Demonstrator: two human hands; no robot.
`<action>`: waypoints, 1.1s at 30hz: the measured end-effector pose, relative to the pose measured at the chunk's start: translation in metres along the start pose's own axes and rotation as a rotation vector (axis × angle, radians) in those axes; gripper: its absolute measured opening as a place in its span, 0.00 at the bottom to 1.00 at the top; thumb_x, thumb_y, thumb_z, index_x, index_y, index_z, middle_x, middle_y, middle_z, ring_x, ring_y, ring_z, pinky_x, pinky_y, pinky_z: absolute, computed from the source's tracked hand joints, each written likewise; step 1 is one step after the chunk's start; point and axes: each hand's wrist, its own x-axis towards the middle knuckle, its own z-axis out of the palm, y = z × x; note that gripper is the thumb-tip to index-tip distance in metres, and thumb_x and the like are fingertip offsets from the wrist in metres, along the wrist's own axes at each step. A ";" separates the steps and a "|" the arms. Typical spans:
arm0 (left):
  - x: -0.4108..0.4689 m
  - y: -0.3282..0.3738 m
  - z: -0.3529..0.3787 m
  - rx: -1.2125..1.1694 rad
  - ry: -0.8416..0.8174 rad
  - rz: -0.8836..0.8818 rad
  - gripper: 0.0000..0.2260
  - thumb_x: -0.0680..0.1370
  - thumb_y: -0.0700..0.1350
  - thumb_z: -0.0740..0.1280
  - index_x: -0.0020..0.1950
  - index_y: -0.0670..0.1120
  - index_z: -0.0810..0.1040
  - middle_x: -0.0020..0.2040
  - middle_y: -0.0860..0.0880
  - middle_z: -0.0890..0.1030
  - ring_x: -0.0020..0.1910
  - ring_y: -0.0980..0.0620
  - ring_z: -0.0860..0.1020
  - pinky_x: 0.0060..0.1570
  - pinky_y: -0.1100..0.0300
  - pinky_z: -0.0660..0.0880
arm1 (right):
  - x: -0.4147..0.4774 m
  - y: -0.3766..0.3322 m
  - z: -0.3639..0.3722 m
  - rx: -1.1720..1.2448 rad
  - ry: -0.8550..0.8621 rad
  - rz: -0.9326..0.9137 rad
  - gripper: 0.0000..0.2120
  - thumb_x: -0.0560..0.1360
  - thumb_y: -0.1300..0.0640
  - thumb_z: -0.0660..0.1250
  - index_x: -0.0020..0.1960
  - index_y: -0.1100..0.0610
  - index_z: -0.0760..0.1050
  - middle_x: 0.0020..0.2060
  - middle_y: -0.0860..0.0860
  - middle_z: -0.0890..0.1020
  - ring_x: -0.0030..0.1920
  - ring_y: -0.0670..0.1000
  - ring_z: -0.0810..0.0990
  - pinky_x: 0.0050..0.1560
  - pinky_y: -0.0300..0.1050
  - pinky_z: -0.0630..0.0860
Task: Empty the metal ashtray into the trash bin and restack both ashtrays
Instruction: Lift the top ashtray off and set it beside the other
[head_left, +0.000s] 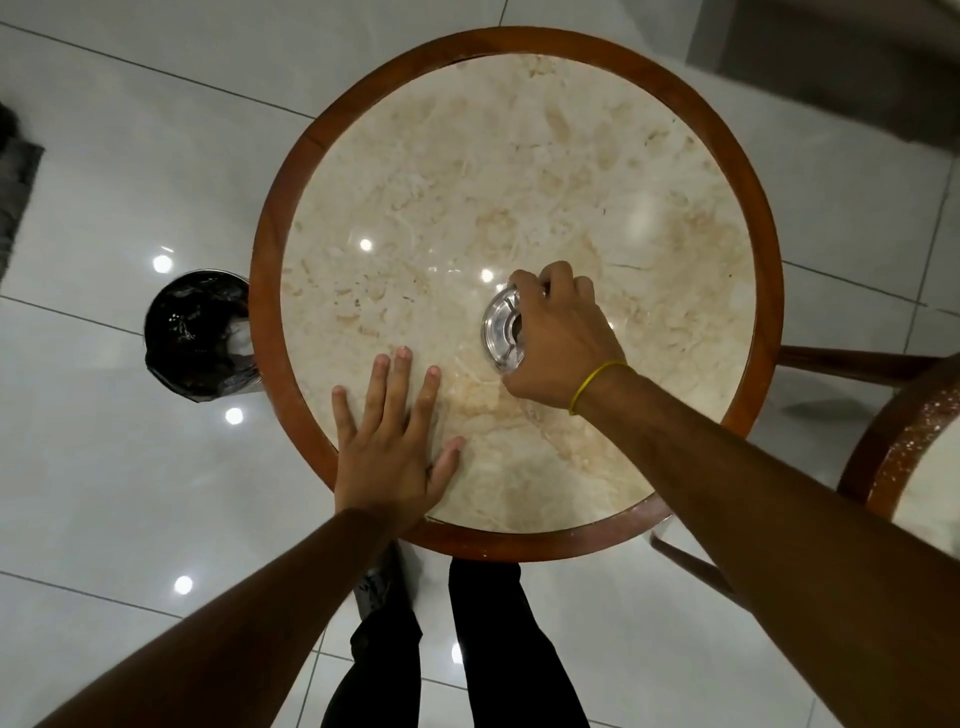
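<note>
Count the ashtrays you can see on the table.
1. A shiny ashtray sits on the table right of centre, under the right hand, whose fingers are on its rim. A second may be stacked beneath it or hidden by the hand; I cannot tell.

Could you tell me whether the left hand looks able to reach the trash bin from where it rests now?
Probably yes. The left hand lies flat and empty on the table near its left edge, and the trash bin stands on the floor just beyond that edge, with nothing visible between them.
</note>
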 end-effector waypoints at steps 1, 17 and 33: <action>0.000 0.000 0.001 -0.003 0.009 0.002 0.38 0.85 0.69 0.49 0.90 0.49 0.55 0.91 0.42 0.48 0.90 0.40 0.46 0.83 0.29 0.42 | 0.001 0.001 0.000 0.006 -0.002 -0.006 0.45 0.57 0.52 0.77 0.71 0.54 0.65 0.62 0.56 0.68 0.59 0.60 0.70 0.50 0.54 0.81; -0.001 -0.001 0.004 0.004 0.023 0.003 0.38 0.85 0.68 0.51 0.90 0.48 0.55 0.91 0.42 0.47 0.90 0.39 0.47 0.83 0.28 0.43 | -0.033 0.013 -0.017 0.133 0.164 0.067 0.49 0.56 0.55 0.77 0.73 0.56 0.62 0.70 0.58 0.62 0.62 0.62 0.70 0.55 0.54 0.79; -0.002 0.001 0.002 -0.019 0.015 -0.004 0.39 0.84 0.68 0.53 0.91 0.49 0.51 0.91 0.43 0.45 0.90 0.40 0.44 0.84 0.31 0.40 | -0.040 0.113 -0.011 0.041 0.134 0.277 0.54 0.64 0.53 0.82 0.80 0.64 0.55 0.71 0.63 0.63 0.69 0.65 0.67 0.64 0.61 0.76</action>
